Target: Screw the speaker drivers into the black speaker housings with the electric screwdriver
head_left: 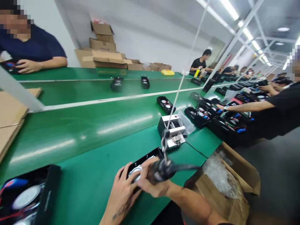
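On the green work surface (89,175), a black open housing (150,153) with a round silver part inside lies under both hands. My left hand (126,184) rests on its near left side, fingers bent over the edge and the round part. My right hand (152,184) is wrapped round a dark hanging screwdriver (159,170), held over the housing; its tip is hidden by the fingers. Just beyond the housing stands a silver and black screw feeder (173,129) with small metal pieces in its front tray.
Another open housing (28,197) sits at the lower left. A cardboard box (225,181) with clear plastic stands at the right. Beyond the feeder are piled housings (225,122) and a co-worker's arm (248,107). Another person (35,47) sits across the belt (93,118).
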